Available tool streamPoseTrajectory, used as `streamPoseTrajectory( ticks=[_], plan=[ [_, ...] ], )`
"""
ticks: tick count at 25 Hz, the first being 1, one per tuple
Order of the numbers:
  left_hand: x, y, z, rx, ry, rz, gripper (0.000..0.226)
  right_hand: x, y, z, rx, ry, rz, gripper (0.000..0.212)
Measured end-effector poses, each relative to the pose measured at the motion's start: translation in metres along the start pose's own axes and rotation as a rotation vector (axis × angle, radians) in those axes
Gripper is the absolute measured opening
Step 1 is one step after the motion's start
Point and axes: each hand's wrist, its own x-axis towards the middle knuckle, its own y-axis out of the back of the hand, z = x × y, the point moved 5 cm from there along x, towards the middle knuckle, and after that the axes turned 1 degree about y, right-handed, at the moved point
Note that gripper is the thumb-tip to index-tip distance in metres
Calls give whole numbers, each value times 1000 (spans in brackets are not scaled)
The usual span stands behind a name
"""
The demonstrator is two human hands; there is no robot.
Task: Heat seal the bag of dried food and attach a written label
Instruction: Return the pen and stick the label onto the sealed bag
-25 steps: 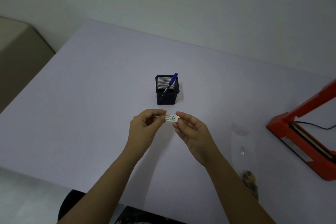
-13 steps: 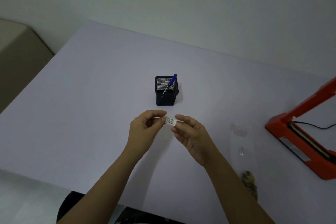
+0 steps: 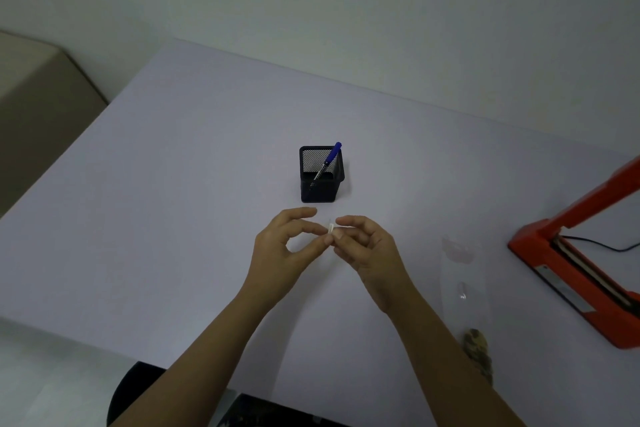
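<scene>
Both hands meet just in front of the black wire-mesh pen holder (image 3: 320, 177), above the counter (image 3: 173, 218). The left hand (image 3: 280, 250) pinches a small white paper label (image 3: 330, 229) between thumb and forefinger, its other fingers curled loosely into a ring, and the right hand (image 3: 367, 246) grips the same label from the other side with its fingertips, so the strip shows only as a narrow white sliver between the two, seen almost edge-on; any writing on it cannot be made out. The pen holder stands upright just beyond the hands, with a blue capped pen (image 3: 329, 159) leaning inside it, cap tilted up to the right. To the right of the holder and nearer the person lies a clear plastic bag (image 3: 464, 281), flat on the pale lilac counter, with a clump of brownish dried food (image 3: 479, 348) at its near end, close beside the right forearm. Further right again, well apart from the holder, sits the orange-red heat sealer (image 3: 571, 274) with its arm raised and a dark cable trailing from it.
</scene>
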Motion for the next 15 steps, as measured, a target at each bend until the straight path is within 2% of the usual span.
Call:
streamPoseTrajectory(
  ticks=[8, 13, 15],
  plan=[
    [1, 3, -7, -6, -7, 76, 10, 6, -3, 3, -65, 17, 12, 16],
    [0, 17, -28, -128, 240, 279, 5, 20, 20, 25, -51, -48, 180, 13],
    [-3, 26, -41, -161, 318, 330, 6, 28, 31, 41, -126, -78, 246, 12]
  ],
)
